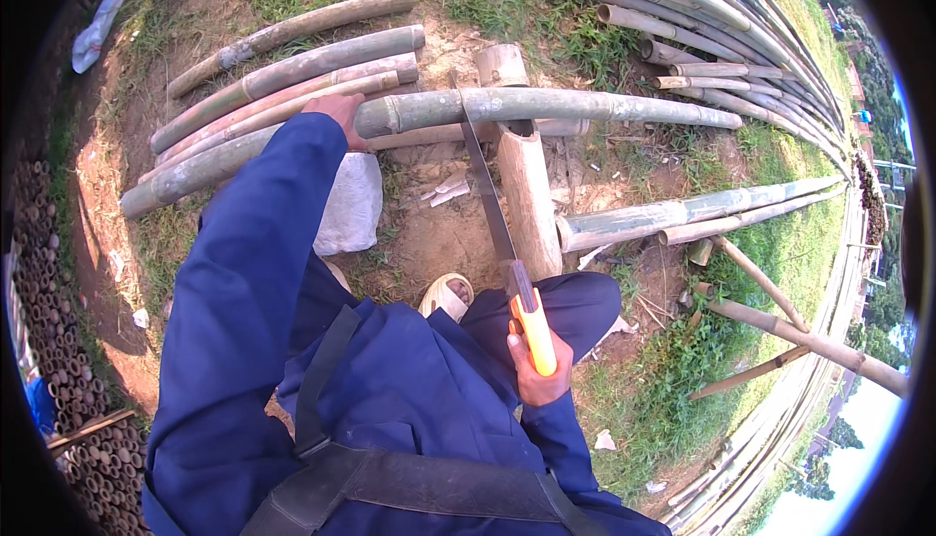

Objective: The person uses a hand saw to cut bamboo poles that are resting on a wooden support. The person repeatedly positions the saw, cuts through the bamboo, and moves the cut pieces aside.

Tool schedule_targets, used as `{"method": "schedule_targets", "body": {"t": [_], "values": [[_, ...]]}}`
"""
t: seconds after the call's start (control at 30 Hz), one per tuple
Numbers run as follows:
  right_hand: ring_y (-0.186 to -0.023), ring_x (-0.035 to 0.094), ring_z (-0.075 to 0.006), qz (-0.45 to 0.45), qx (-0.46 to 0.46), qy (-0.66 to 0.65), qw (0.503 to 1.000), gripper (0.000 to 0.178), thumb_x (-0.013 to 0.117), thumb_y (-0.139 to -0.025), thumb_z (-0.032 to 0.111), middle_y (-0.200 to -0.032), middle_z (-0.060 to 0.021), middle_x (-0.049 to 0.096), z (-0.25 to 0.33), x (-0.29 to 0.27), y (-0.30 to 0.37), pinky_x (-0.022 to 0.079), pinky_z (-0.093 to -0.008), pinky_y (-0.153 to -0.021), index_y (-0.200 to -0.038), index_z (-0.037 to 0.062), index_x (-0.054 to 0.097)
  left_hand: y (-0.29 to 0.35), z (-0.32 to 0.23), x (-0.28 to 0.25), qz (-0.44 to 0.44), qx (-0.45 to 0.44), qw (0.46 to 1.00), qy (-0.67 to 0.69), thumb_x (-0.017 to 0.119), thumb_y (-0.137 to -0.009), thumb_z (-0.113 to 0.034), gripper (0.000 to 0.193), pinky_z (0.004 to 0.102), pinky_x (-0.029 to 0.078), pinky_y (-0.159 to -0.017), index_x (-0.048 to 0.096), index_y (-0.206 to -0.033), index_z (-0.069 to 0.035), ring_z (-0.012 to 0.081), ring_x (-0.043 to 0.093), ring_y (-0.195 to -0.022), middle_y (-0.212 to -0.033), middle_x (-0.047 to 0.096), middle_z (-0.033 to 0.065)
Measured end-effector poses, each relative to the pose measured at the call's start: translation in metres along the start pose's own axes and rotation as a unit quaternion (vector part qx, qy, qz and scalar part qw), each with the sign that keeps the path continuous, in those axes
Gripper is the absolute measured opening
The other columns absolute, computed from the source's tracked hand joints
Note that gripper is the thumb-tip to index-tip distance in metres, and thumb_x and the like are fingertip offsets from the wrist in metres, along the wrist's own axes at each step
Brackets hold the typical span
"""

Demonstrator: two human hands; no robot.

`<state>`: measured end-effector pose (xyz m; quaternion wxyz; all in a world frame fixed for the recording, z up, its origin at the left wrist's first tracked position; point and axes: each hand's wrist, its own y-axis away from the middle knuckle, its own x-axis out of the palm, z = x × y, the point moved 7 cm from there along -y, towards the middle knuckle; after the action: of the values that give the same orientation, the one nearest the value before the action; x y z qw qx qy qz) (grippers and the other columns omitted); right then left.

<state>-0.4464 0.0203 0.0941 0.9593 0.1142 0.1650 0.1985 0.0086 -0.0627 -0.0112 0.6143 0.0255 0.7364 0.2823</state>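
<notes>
My right hand is closed around the yellow-orange handle of a handsaw. The saw's long blade points away from me, and its far part lies across a greenish bamboo pole. My left hand grips the same pole to the left of the blade; the sleeve hides some of its fingers. The pole runs from left to right in front of me. Just right of the blade it rests at a thick pale bamboo post, and a short bamboo stub shows beyond it.
Cut bamboo lengths lie at the far left, and a large stack of long poles at the far right. Nearer right are two poles and a bamboo frame. A white sack lies below my left hand.
</notes>
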Motion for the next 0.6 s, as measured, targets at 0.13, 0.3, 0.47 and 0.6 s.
{"method": "schedule_targets", "body": {"t": [0.13, 0.3, 0.47, 0.6], "values": [[-0.073, 0.063, -0.0148, 0.011, -0.038, 0.088, 0.995, 0.02, 0.073, -0.091, 0.007, -0.08, -0.0118, 0.069, 0.015, 0.038, -0.098, 0.052, -0.0334, -0.069, -0.106, -0.0053, 0.069, -0.001, -0.005, 0.001, -0.001, 0.004, 1.0, 0.002, 0.086, -0.067, -0.05, 0.084, 0.0478, 0.051, -0.1, 0.058, -0.135, -0.009, 0.0359, 0.067, -0.115, -0.121, 0.071, 0.0175], [-0.069, 0.059, -0.0144, -0.001, -0.033, 0.064, 0.997, 0.02, 0.074, -0.09, 0.008, -0.077, -0.0103, 0.066, -0.001, 0.064, -0.125, 0.05, -0.0338, -0.066, -0.103, -0.0061, 0.068, -0.002, -0.003, 0.002, -0.016, 0.017, 1.0, -0.012, 0.085, -0.067, -0.052, 0.087, 0.0478, 0.052, -0.1, 0.057, -0.137, -0.009, 0.0362, 0.067, -0.115, -0.12, 0.071, 0.0187], [-0.092, 0.07, -0.0155, 0.035, 0.03, 0.053, 0.998, 0.038, 0.072, -0.09, -0.001, -0.102, -0.0116, 0.074, -0.007, -0.003, -0.002, 0.055, -0.0299, -0.084, -0.128, -0.0025, 0.067, -0.001, 0.0, 0.005, 0.005, 0.0, 1.0, -0.005, 0.086, -0.067, -0.054, 0.089, 0.0473, 0.053, -0.097, 0.057, -0.137, -0.008, 0.0368, 0.068, -0.114, -0.121, 0.071, 0.0195], [-0.077, 0.066, -0.0166, 0.03, -0.009, 0.05, 0.998, 0.025, 0.075, -0.09, 0.006, -0.087, -0.0134, 0.072, -0.001, 0.027, -0.07, 0.054, -0.0325, -0.073, -0.112, -0.0046, 0.07, -0.007, -0.002, 0.004, -0.024, 0.019, 0.999, -0.012, 0.085, -0.067, -0.052, 0.087, 0.0479, 0.054, -0.096, 0.057, -0.137, -0.008, 0.037, 0.068, -0.112, -0.12, 0.071, 0.0194]]}}
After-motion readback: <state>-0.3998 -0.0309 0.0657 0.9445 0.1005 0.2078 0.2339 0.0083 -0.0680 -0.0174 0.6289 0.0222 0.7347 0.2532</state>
